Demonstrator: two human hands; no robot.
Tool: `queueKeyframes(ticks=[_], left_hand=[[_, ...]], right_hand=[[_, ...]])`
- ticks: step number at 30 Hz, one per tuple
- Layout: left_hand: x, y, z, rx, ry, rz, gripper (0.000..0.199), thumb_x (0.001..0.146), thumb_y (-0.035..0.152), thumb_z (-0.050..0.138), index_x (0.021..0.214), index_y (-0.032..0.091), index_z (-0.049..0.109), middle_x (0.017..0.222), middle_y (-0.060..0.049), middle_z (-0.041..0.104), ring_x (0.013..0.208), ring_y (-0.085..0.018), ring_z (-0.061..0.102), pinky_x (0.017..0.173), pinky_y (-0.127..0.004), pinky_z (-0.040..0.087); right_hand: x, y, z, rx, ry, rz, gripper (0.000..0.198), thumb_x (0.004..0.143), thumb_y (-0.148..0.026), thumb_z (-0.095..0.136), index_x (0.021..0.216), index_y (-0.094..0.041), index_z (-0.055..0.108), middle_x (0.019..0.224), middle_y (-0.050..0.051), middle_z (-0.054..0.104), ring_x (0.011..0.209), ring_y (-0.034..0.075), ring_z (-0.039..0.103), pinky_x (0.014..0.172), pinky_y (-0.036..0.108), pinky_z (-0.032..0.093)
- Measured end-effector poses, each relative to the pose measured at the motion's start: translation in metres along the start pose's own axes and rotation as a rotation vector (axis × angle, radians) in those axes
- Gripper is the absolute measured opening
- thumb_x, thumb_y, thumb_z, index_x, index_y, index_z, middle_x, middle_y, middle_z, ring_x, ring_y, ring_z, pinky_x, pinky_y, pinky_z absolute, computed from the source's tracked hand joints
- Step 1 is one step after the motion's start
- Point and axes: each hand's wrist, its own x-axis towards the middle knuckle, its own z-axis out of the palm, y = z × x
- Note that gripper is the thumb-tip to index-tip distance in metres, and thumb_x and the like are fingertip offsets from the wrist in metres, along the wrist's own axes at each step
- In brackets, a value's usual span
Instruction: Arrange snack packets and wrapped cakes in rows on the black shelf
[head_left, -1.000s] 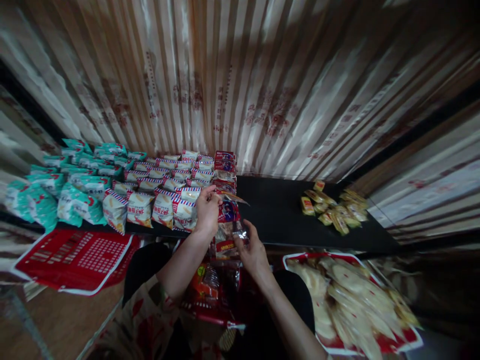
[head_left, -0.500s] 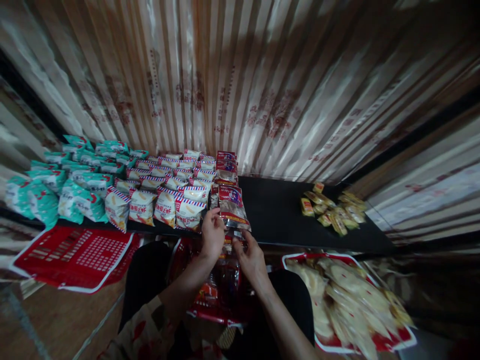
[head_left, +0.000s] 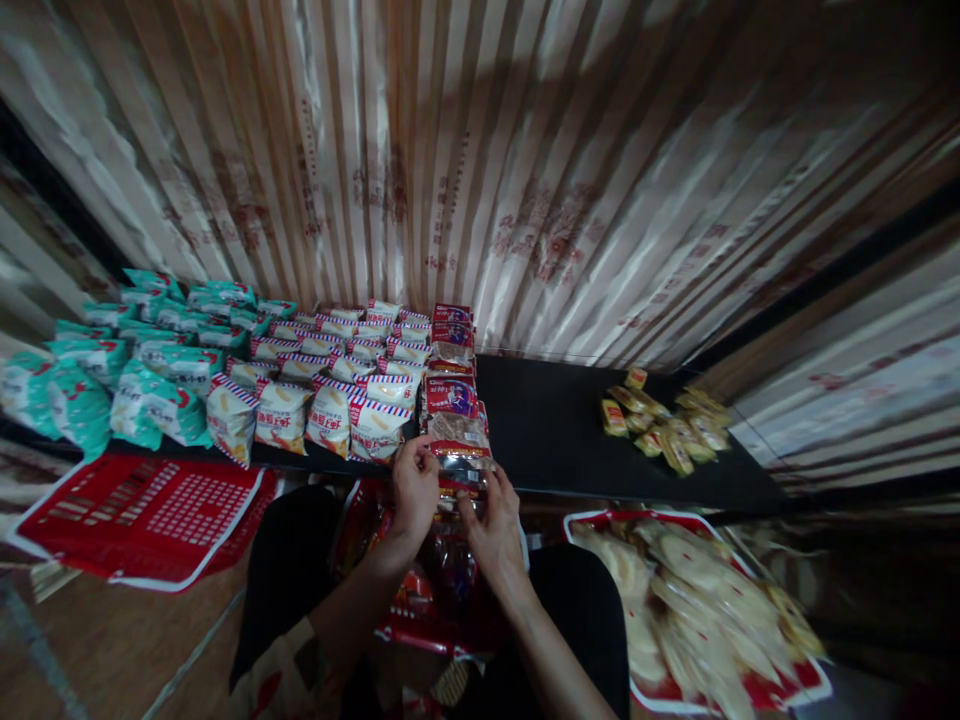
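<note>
In the head view, a column of red-and-clear snack packets (head_left: 452,398) runs from the back of the black shelf to its front edge. My left hand (head_left: 415,492) is closed, its thumb and fingertips pinching the left edge of the frontmost packet. On the lower right edge of that packet, the fingers and thumb of my right hand (head_left: 495,525) are closed. The packet lies nearly flat, its near end at the shelf's front edge. Below my hands, a red basket (head_left: 427,635) between my knees holds more shiny packets, partly hidden by my forearms.
White striped snack bags (head_left: 330,415) and teal bags (head_left: 154,400) stand in rows on the left. Small yellow packets (head_left: 679,440) lie on the right of the black shelf (head_left: 540,430). Red baskets stand at left (head_left: 142,520) and right (head_left: 814,690), the right one filled with pale, flat packets.
Both hands have moved slightly down and toward me. The front packet's printed face has tilted lower and now lies flatter in the column.
</note>
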Motion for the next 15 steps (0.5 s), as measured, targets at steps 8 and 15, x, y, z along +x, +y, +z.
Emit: queueKeyframes(ticks=[8, 15], left_hand=[[0.0, -0.008, -0.005, 0.024, -0.028, -0.028, 0.025, 0.073, 0.013, 0.054, 0.094, 0.019, 0.066, 0.077, -0.002, 0.065, 0.072, -0.015, 0.061, 0.071, -0.028, 0.049], [0.001, -0.009, -0.003, 0.029, -0.01, -0.031, 0.026, 0.071, 0.012, 0.055, 0.093, 0.02, 0.066, 0.084, -0.003, 0.067, 0.076, -0.015, 0.062, 0.073, -0.028, 0.049]], right_hand=[[-0.003, 0.003, -0.004, 0.177, -0.04, 0.143, 0.071, 0.081, -0.042, 0.048, 0.143, -0.015, 0.026, 0.143, 0.017, 0.039, 0.129, 0.028, 0.041, 0.104, 0.048, 0.036], [0.019, -0.006, -0.014, -0.021, 0.036, -0.181, 0.045, 0.087, -0.041, 0.041, 0.123, -0.018, 0.054, 0.146, 0.013, 0.036, 0.139, 0.027, 0.023, 0.108, 0.054, 0.026]])
